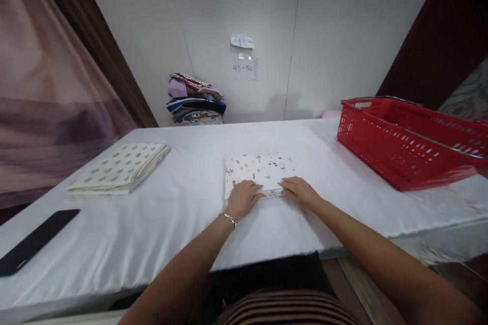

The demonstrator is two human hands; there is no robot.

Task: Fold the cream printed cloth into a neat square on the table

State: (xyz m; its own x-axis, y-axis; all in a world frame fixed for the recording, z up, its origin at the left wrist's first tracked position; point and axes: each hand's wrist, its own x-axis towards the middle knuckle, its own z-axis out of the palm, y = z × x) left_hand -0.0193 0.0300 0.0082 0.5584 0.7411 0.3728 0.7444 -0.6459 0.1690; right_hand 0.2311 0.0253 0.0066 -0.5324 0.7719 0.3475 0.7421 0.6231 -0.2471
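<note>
Fingers of the left hand [244, 199] and right hand [301, 193] lie close together on the near edge of a folded patterned cloth [263, 167]; whether they pinch or only press cannot be told. The placement, one hand towards each corner, appears to keep the layers aligned. The cloth lies flat on the white-covered table [190, 233], centred before the person, within easy reach of both hands. A second folded cloth [114, 170] sits apart, left. At right stands a red basket [375, 147]; its near wall hides the floor, so contents cannot be confirmed.
</note>
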